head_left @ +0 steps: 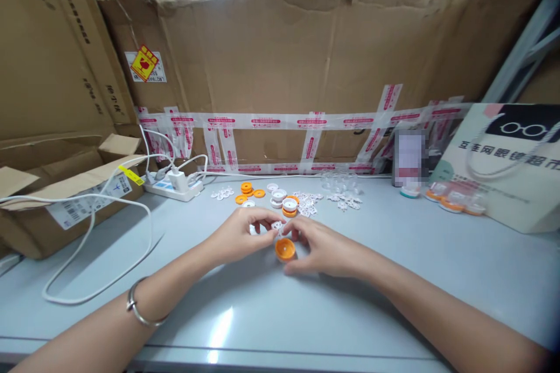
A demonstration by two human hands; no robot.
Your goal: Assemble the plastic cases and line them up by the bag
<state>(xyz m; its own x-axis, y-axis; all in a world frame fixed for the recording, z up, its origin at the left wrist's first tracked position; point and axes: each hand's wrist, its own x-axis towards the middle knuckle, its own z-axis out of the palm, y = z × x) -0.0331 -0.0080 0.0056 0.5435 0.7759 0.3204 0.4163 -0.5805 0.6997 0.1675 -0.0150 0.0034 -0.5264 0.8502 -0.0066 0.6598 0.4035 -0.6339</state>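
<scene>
Between the thumb and fingers of my left hand (242, 234) is a small white cut-out plastic piece (277, 225). Just below it, a round orange cup (286, 250) faces up, with a small light spot at the centre of its inside. My right hand (326, 245) curves around the cup's right side, thumb in front and fingers behind. Its index fingertip comes close to the white piece. Behind the hands are stacked white and orange round parts (289, 205), and more white cut-out pieces (307, 203) lie in a loose pile.
Orange discs (247, 187) and clear domes (341, 180) lie farther back. At left are a power strip (172, 186), a looping white cable (151, 227) and an open carton (87, 201). Finished-looking domed items (455, 201) and a paper bag (503, 169) stand at right. Cardboard (262, 58) walls the back.
</scene>
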